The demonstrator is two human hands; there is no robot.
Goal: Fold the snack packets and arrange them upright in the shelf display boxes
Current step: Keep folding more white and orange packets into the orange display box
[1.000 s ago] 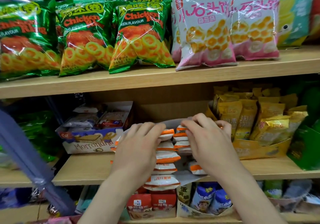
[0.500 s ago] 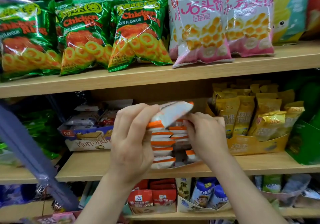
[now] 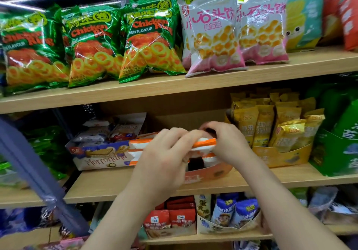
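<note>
Head view: both hands meet just above the orange display box (image 3: 215,172) on the middle shelf (image 3: 108,184). The left hand (image 3: 162,160) curls its fingers (image 3: 175,134) over a white-and-orange packet (image 3: 207,142). The right hand (image 3: 230,145) pinches the packet's other end. More such packets (image 3: 135,152) show at the box's left side, and a yellow box (image 3: 280,156) stands just right of it.

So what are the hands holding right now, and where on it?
The left hand grips the left end of a white-and-orange packet; the right hand grips its right end.
</note>
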